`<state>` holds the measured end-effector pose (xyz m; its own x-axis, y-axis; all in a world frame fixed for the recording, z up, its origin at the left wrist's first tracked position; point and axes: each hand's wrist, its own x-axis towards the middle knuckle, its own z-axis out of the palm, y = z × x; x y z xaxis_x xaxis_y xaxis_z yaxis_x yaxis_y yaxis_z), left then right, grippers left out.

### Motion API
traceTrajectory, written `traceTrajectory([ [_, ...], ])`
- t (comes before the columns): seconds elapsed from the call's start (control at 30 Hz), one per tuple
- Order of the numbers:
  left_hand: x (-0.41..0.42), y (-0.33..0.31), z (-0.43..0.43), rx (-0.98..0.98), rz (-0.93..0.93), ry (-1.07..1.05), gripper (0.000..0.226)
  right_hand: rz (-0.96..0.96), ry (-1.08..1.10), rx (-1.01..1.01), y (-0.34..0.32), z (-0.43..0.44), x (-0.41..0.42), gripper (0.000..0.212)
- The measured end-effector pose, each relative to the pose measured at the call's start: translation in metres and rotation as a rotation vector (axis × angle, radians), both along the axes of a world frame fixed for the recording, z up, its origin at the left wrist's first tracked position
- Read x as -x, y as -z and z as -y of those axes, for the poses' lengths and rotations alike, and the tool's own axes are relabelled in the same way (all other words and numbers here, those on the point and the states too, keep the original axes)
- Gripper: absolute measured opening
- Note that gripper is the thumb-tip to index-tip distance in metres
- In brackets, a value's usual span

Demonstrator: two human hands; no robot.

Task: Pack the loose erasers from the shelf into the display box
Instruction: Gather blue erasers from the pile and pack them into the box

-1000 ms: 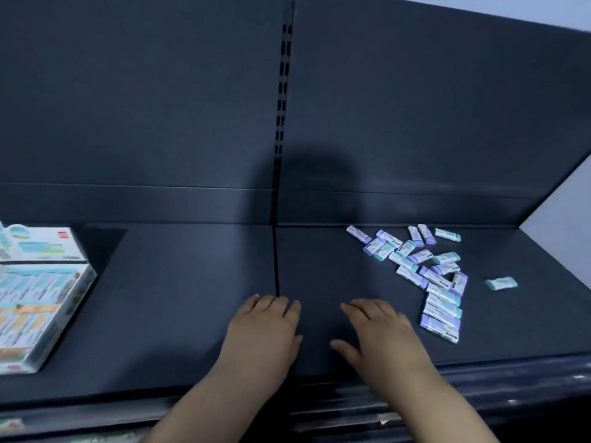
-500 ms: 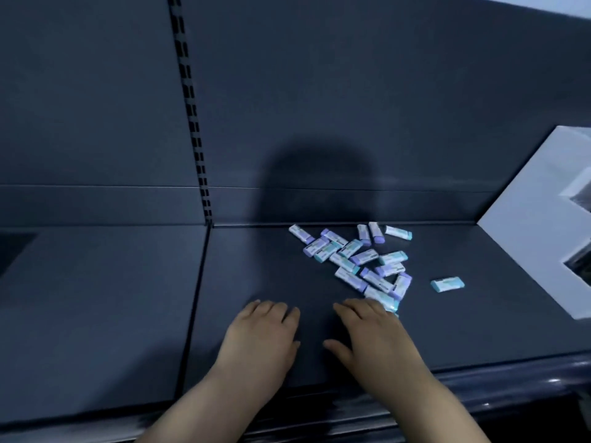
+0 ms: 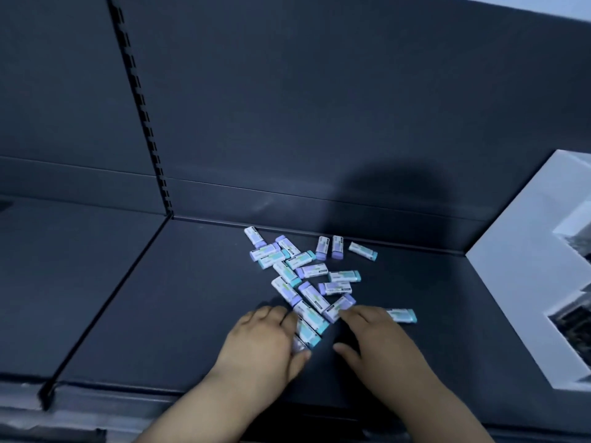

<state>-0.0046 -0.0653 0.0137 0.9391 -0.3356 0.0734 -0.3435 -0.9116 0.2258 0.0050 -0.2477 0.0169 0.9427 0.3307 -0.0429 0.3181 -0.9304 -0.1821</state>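
Note:
Several loose erasers (image 3: 303, 270) in white sleeves with teal or purple ends lie scattered on the dark shelf (image 3: 198, 302). My left hand (image 3: 262, 343) lies flat at the near edge of the pile, its fingers touching the closest erasers (image 3: 308, 330). My right hand (image 3: 374, 340) rests flat just right of them, fingertips against a purple-ended eraser (image 3: 337, 306). A single teal eraser (image 3: 403, 315) lies beyond the right hand. The display box is out of view.
A slotted upright (image 3: 140, 100) divides the dark back panel, and a seam (image 3: 108, 302) splits the shelf board. A white wall or panel (image 3: 527, 251) closes the right end. The shelf's front lip (image 3: 224, 407) runs below my wrists.
The view has swung right, so the display box on the left dropped out of sight. Both hands have moved forward and now touch the nearest erasers of the pile.

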Motion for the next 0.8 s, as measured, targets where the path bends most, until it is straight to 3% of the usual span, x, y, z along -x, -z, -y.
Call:
traceTrajectory([
  [0.1, 0.006, 0.001, 0.005, -0.099, -0.049, -0.071, 0.065, 0.006, -0.077, -0.031, 0.001, 0.002, -0.005, 0.051],
  [0.5, -0.011, 0.011, -0.036, -0.149, -0.074, -0.187, 0.058, 0.100, -0.168, -0.105, 0.018, -0.013, -0.008, 0.046],
  [0.63, -0.021, 0.008, -0.042, -0.173, -0.025, -0.132, 0.055, 0.043, -0.164, -0.154, 0.016, -0.016, -0.008, 0.047],
  [0.8, -0.019, 0.007, -0.012, -0.088, -0.021, 0.113, 0.054, 0.020, -0.153, -0.159, 0.016, -0.016, -0.008, 0.047],
])
